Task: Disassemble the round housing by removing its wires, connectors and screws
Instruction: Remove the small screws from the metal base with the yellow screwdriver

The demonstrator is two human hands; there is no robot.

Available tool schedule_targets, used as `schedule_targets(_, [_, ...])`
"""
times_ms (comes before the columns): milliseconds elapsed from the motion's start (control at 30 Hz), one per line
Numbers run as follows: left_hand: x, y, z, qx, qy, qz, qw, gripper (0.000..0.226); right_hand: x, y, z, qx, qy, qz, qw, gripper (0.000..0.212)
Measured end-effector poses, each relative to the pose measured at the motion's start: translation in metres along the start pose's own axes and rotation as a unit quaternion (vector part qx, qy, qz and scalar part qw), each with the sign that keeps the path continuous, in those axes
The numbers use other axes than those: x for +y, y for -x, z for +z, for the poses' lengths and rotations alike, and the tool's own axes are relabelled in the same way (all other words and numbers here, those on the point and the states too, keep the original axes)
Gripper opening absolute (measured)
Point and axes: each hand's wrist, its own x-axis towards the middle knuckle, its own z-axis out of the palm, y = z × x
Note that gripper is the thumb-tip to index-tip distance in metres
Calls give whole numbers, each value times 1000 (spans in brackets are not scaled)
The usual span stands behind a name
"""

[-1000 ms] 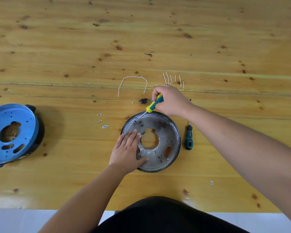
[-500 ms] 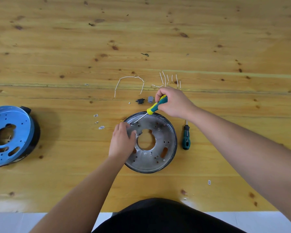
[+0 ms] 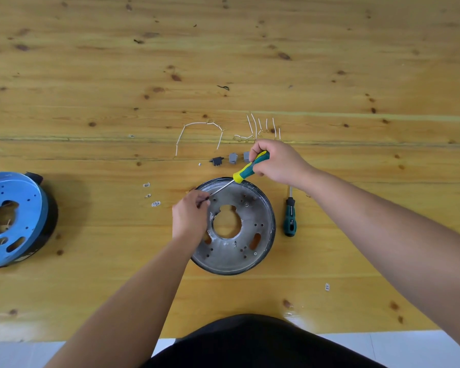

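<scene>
The round metal housing (image 3: 239, 251) lies flat on the wooden table, a black rim around a grey plate with a centre hole. My right hand (image 3: 279, 162) grips a green-and-yellow screwdriver (image 3: 250, 168), its shaft slanting down-left to the housing's upper left edge. My left hand (image 3: 190, 216) rests over the housing's left side, its fingertips pinched on something small and dark at the screwdriver tip. Removed white wires (image 3: 199, 134) and small connectors (image 3: 233, 158) lie just beyond the housing.
A second dark green screwdriver (image 3: 290, 216) lies right of the housing. A blue round housing (image 3: 8, 219) sits at the table's left edge. Small white bits (image 3: 152, 195) lie left of the housing, one more (image 3: 327, 287) at lower right.
My left hand lifted from lying flat on the plate and curled its fingers up to the screwdriver tip. The right hand and screwdriver stayed nearly in place.
</scene>
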Motion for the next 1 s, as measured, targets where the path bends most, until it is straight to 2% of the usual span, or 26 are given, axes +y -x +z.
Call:
schedule_targets(333, [4,-8,-12,-1,24,-19,1000,12,13,-10,-4,-13,-46,16,999,24])
schedule_targets(567, [7,-38,-30,22,36,-11,999,16,29,-23,-6,-18,-100,43,994,18])
schedule_targets(733, [8,-74,-33,33,-14,-14,999,19,41,-38,-1,-30,-121,74,989,18])
schedule_targets(1000, [-5,-129,-17,-16,-80,-35,996,16,63,-55,15,-30,-238,105,965,10])
